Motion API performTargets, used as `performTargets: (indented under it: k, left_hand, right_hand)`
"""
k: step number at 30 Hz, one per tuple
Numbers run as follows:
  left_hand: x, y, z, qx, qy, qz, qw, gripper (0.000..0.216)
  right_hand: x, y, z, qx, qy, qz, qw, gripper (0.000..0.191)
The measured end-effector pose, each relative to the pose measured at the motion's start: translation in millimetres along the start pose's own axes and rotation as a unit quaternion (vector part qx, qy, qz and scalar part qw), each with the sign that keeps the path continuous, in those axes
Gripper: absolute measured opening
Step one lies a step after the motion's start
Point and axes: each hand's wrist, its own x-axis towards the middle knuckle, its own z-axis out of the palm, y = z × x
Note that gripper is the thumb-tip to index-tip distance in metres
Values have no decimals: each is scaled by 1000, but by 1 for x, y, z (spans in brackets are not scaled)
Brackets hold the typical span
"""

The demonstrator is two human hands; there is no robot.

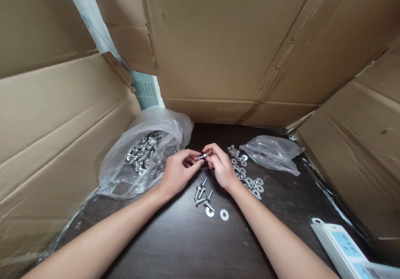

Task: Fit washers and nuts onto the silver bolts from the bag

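Observation:
Between both hands, just above the dark table, is a small metal bolt [201, 157]. My left hand [180, 168] pinches one end with thumb and fingers. The fingertips of my right hand [219, 165] close on the other end; whether a nut sits there is too small to tell. Below the hands lie several loose bolts [201, 193], some with a nut or washer on the shank. Two flat washers rest near them, one partly under a bolt and the other, a bare washer [224, 215], to its right. Beside my right wrist spreads a pile of nuts and washers [243, 170], partly hidden by the forearm.
An open clear plastic bag [109, 170] full of bolts [145, 152] stands left of my left hand. A flattened plastic bag [271, 152] lies at the back right. A white power strip [342, 241] sits at the front right. Cardboard walls [218, 41] surround the table.

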Motion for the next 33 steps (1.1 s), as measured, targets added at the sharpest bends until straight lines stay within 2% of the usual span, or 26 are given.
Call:
performTargets:
  k: [7,13,20,33]
  left_hand:
    - [1,-3,1,-9,2,-15,1000,15]
    - [0,0,0,-5,-8,-12,1000,12]
    - [0,-1,1,-10,-16,-19,1000,14]
    - [0,-2,1,-15,-16,-34,999,16]
  right_hand:
    - [1,-3,1,-27,-5,1,1000,12]
    - [1,-3,1,-40,9,-29,999,7]
    - [0,-1,-4,14,25,-69,997,23]
    - [0,0,-5,28,48,-57,997,20]
